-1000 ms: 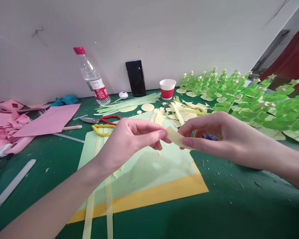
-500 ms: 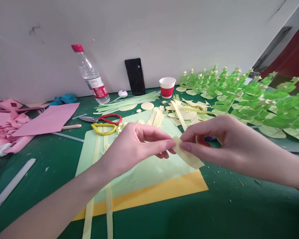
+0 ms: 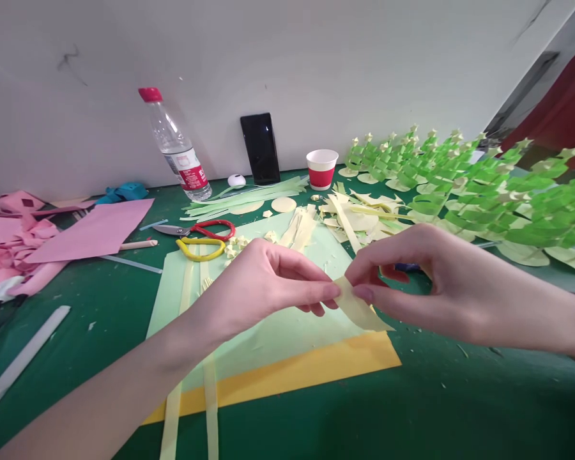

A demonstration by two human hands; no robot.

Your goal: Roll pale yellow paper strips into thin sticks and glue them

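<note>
Between my two hands is a pale yellow paper strip (image 3: 363, 313), its loose end hanging down to the right. My left hand (image 3: 278, 284) pinches its upper left end between thumb and fingers. The thumb and index finger of my right hand (image 3: 412, 281) grip the same strip a little further right. Below them lies a light green paper sheet (image 3: 268, 338) on top of an orange-yellow sheet (image 3: 306, 380). Two long pale yellow strips (image 3: 211, 409) run under my left forearm toward the near edge. Small folded paper stars (image 3: 237, 245) sit behind my left hand.
Scissors (image 3: 204, 239) with red and yellow handles lie at the left of the sheet. Behind stand a bottle (image 3: 184, 160), a phone (image 3: 260, 148) and a paper cup (image 3: 321, 171). Green paper trees (image 3: 464, 185) crowd the right, pink paper (image 3: 96, 230) the left.
Both hands have dropped slightly, and the strip has come down with them. My grip on it stays closed on both sides.
</note>
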